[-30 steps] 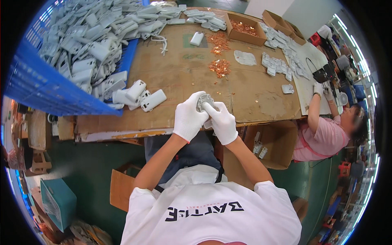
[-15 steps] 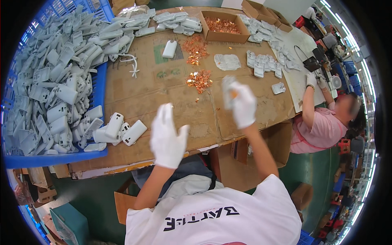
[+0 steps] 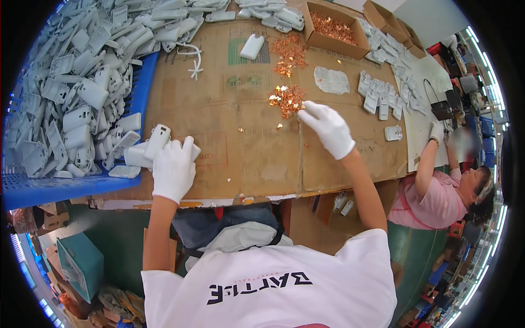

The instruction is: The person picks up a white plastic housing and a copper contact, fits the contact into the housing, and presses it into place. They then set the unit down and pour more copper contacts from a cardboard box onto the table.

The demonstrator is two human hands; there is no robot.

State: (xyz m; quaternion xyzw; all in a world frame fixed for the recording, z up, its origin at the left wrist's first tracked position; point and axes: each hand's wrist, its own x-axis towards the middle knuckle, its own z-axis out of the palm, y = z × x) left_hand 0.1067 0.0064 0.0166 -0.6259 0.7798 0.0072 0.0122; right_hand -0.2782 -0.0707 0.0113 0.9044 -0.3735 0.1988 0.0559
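My left hand [image 3: 174,170], in a white glove, is closed over a white plastic shell [image 3: 195,151], whose end shows beside the fingers. Another shell [image 3: 158,140] leans just beyond the fingertips, in a small group by the blue crate. My right hand [image 3: 330,131], also gloved, reaches to the right edge of a pile of small copper-coloured pieces [image 3: 286,100]. Its fingers are stretched out and slightly apart, with nothing visible in them. A second copper pile [image 3: 289,53] lies farther back. One white shell [image 3: 252,47] lies alone on the cardboard-covered table [image 3: 251,158].
A blue crate [image 3: 143,104] heaped with white shells fills the left. A carton [image 3: 336,50] of copper pieces stands at the back. White parts [image 3: 377,97] lie in a group at right, near a flattened pale sheet [image 3: 331,80]. A co-worker [image 3: 437,199] in pink works at right.
My left hand has moved left and down onto the shells by the crate. The pale piece in my right hand is gone from it; that hand now reaches toward the copper pile. The view has shifted.
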